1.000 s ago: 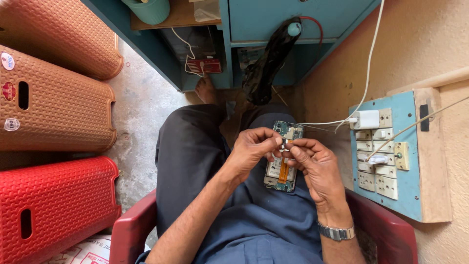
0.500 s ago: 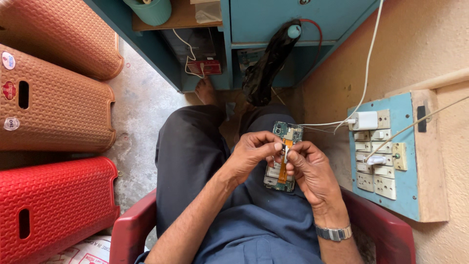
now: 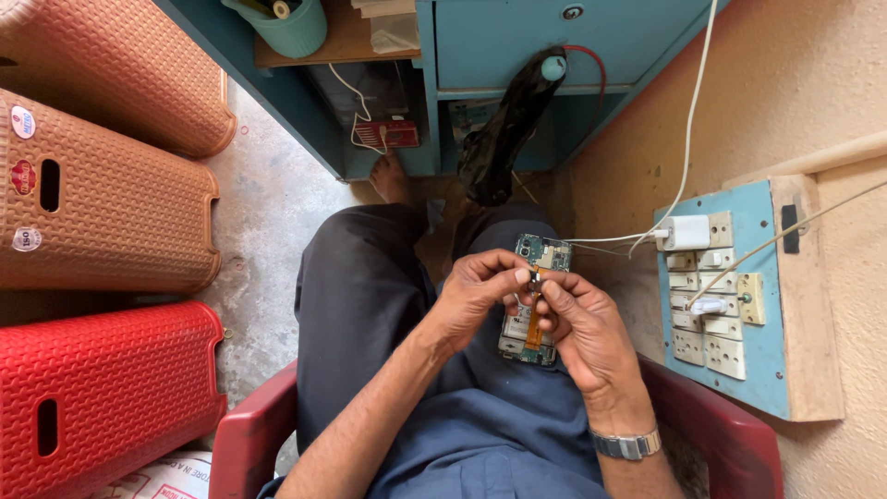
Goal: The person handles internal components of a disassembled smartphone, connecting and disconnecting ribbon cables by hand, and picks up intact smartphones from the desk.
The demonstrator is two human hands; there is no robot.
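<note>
Your left hand [image 3: 476, 300] and right hand [image 3: 582, 323] meet over your lap, fingertips pinched together on a small part at the opened phone [image 3: 536, 305], a flat rectangular board, green circuitry above your fingers, orange flex strip below them. Versus half a second back, grip and phone unchanged; a blue switchboard [image 3: 730, 296] sits right of your fingers.

Grey concrete floor [image 3: 268, 194], tan wall [image 3: 795, 83], blue wooden desk [image 3: 517, 37], red and brown plastic stools [image 3: 111, 212], blue switchboard [image 3: 730, 305], red chair [image 3: 730, 444], daylight.
</note>
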